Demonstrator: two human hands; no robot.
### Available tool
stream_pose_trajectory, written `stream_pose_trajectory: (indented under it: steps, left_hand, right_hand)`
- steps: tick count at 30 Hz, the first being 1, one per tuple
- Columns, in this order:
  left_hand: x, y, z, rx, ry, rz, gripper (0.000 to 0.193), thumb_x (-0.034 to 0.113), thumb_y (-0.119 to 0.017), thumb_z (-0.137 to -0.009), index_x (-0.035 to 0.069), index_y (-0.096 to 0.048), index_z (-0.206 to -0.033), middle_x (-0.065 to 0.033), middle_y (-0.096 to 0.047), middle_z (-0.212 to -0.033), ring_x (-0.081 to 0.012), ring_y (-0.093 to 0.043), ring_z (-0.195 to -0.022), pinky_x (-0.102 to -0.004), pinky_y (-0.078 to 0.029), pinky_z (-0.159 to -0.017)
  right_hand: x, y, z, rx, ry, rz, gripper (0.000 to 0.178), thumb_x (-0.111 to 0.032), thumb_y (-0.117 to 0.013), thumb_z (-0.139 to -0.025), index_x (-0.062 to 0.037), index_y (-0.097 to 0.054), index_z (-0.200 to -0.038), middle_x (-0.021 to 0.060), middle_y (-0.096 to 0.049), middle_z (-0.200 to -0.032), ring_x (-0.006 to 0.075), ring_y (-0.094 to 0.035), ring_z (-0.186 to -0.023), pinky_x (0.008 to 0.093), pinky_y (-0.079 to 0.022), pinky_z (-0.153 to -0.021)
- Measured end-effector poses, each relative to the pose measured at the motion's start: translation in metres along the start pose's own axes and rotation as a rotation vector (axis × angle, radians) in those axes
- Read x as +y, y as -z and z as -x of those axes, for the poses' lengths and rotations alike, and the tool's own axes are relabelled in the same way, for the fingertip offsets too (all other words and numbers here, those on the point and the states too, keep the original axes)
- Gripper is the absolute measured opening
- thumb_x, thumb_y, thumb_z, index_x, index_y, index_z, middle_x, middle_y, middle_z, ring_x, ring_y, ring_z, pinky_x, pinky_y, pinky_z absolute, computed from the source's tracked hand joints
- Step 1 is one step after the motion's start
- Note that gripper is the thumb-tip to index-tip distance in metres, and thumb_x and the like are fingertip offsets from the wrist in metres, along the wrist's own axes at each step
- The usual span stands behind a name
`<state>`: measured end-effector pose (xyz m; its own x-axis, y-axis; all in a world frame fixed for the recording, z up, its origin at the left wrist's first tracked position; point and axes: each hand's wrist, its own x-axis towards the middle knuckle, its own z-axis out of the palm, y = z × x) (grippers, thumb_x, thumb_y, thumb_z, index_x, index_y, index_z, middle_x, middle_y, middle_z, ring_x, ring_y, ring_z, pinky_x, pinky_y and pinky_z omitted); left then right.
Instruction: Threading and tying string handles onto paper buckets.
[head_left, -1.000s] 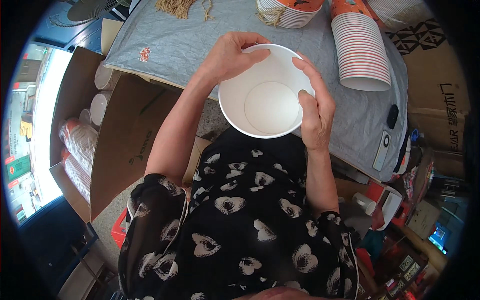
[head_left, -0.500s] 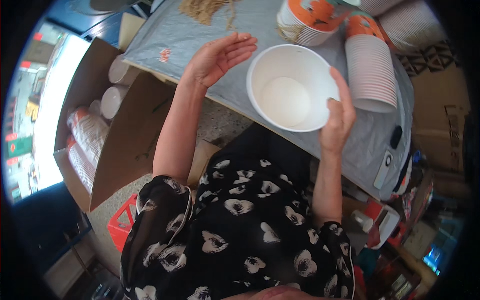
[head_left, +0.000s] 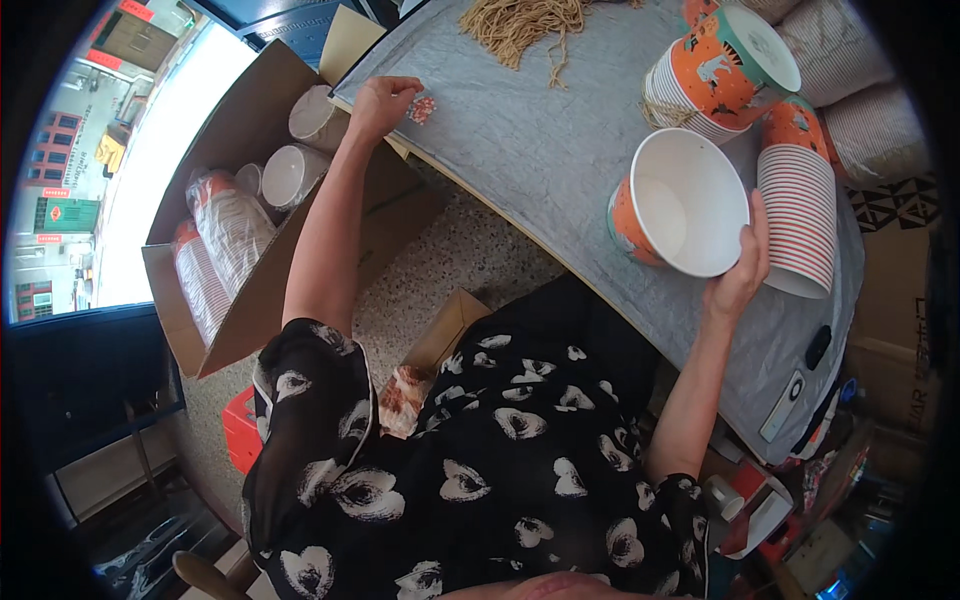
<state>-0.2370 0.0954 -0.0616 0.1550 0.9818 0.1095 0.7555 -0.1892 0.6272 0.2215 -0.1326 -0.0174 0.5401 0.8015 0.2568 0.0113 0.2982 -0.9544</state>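
My right hand (head_left: 740, 270) grips the rim side of a large paper tub (head_left: 690, 205), white inside with an orange and green printed outside. The tub is tilted, its mouth turned toward me. At the table's far left edge my left hand (head_left: 382, 106) is closed, fingertips bent together; whatever they may hold is hidden. Right beside those fingertips lies a small patch of pink and white bits (head_left: 422, 110). Beyond the tub stands a tied stack of printed tubs (head_left: 715, 75). A long nested stack of tubs (head_left: 800, 215) lies to the right of the held one.
A bundle of tan strings (head_left: 525, 30) lies at the table's far side. An open cardboard box (head_left: 270, 285) with bagged tubs stands at left, below the table edge. On the table's right lie a black object (head_left: 818, 347) and a white flat tool (head_left: 782, 405).
My left hand has gone left from beside the tub to the pink bits, its fingers closing from outstretched. The tub has tilted, showing its printed side. The whole view has shifted.
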Motion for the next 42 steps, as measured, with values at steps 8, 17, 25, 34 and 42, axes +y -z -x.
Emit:
stream_pose_trajectory:
  steps: [8,17,25,34,42]
  left_hand:
    - [0.004,0.008,0.009,0.154,-0.117,-0.275,0.021,0.027,-0.077,-0.076,0.01,-0.078,-0.087,-0.0068,-0.074,-0.108,-0.0271,-0.069,-0.1,-0.0387,-0.052,-0.087]
    - [0.094,-0.045,-0.002,0.115,-0.267,0.0,0.015,0.017,-0.074,-0.086,0.01,-0.077,-0.099,-0.0097,-0.073,-0.099,-0.0248,-0.07,-0.086,-0.0363,-0.054,-0.076]
    - [0.119,-0.119,-0.067,0.034,-0.045,0.107,0.028,0.035,-0.075,-0.079,0.008,-0.079,-0.087,-0.0151,-0.074,-0.081,-0.0289,-0.073,-0.078,-0.0384,-0.056,-0.073]
    - [0.12,-0.135,-0.092,-0.092,0.147,0.027,0.028,0.037,-0.078,-0.072,0.012,-0.081,-0.084,-0.012,-0.074,-0.076,-0.0249,-0.072,-0.07,-0.0376,-0.055,-0.067]
    - [0.114,-0.127,-0.036,-0.042,0.176,0.516,0.019,0.022,-0.075,-0.08,0.003,-0.075,-0.082,0.0002,-0.064,-0.064,-0.0071,-0.054,-0.055,-0.0256,-0.043,-0.053]
  right_hand:
    - [0.026,0.033,0.032,0.234,-0.032,0.018,0.048,-0.027,-0.045,-0.104,0.0055,-0.047,-0.14,0.0182,-0.056,-0.133,0.0237,-0.056,-0.122,0.0358,-0.045,-0.102]
    - [0.056,0.056,0.093,0.129,-0.089,0.351,0.031,-0.022,-0.045,-0.105,-0.0016,-0.061,-0.086,0.0023,-0.061,-0.074,0.0076,-0.052,-0.064,0.0235,-0.042,-0.058]
    - [0.055,0.052,0.093,0.137,-0.142,0.342,0.021,-0.015,-0.053,-0.103,0.0014,-0.064,-0.095,0.002,-0.063,-0.075,0.006,-0.052,-0.063,0.0221,-0.043,-0.059]
    - [0.048,0.048,0.091,0.121,-0.135,0.333,0.019,-0.012,-0.054,-0.102,0.0023,-0.066,-0.098,0.0017,-0.063,-0.075,0.0061,-0.052,-0.064,0.0216,-0.042,-0.059]
    - [0.052,0.047,0.09,0.12,-0.136,0.285,0.018,-0.011,-0.055,-0.101,0.0025,-0.066,-0.098,0.0018,-0.062,-0.075,0.0061,-0.051,-0.063,0.0217,-0.042,-0.058]
